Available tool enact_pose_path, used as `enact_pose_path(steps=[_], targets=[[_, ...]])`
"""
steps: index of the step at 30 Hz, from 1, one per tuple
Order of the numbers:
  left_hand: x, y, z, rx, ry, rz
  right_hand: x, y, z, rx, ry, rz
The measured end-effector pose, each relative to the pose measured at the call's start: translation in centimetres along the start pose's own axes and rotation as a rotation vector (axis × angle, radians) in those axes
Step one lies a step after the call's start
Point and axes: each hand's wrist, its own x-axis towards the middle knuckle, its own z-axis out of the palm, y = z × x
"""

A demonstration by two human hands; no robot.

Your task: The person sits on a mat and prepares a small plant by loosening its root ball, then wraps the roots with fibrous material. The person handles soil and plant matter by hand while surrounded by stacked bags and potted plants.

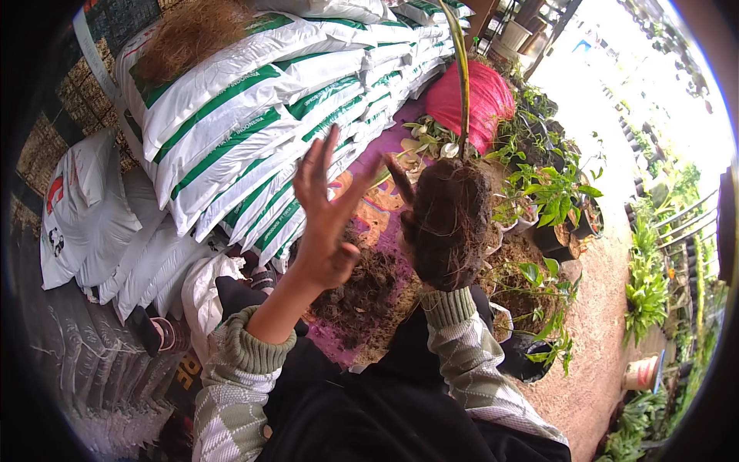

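My right hand (407, 222) holds a plant's root ball (453, 225) from behind and below. Dark soil packs the clump, with thin brown roots over its surface. From its top rises a long green-yellow stem (462, 75) that runs out of the upper edge. Much of the right hand is hidden by the soil. To the left, my left hand (326, 213) is raised with fingers spread and holds nothing; it is apart from the root ball. Below the hands, a heap of loose dark soil (364, 289) lies on a purple patterned sheet (332, 346).
White-and-green sacks (231, 115) are stacked at the left, with coconut fibre (193, 37) on top. A red woven sack (476, 104) stands ahead. Potted leafy plants (557, 196) line the right, beside a bare path (606, 312). A black pot (525, 358) sits by my right sleeve.
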Motion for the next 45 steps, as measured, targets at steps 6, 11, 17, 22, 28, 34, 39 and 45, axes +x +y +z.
enact_pose_path(steps=[6,11,17,22,28,34,39,45], targets=[[-0.3,0.6,0.5,-0.055,0.026,-0.003,-0.1,-2.1,1.4,0.032,-0.044,-0.140],[-0.6,1.5,0.9,0.068,-0.096,0.066,1.0,-2.0,1.0,0.214,-0.224,-0.140],[-0.9,1.1,0.1,0.222,-0.029,0.094,2.1,-1.9,1.9,0.330,-0.412,-0.128],[-1.1,1.0,0.3,0.161,-0.022,0.052,2.0,-1.8,2.2,0.306,-0.368,-0.093],[-1.4,0.8,-0.6,0.248,0.004,0.070,1.2,-1.4,1.7,0.619,-0.261,0.173],[-0.6,0.8,-0.9,0.246,-0.052,-0.009,0.8,-0.7,0.1,0.415,-0.059,0.154],[-1.2,-0.1,0.3,0.141,-0.100,-0.053,1.1,-1.9,1.8,0.241,0.053,-0.066],[-0.9,-0.1,1.2,0.343,-0.120,0.006,1.7,-2.5,1.4,0.052,0.192,-0.137]])
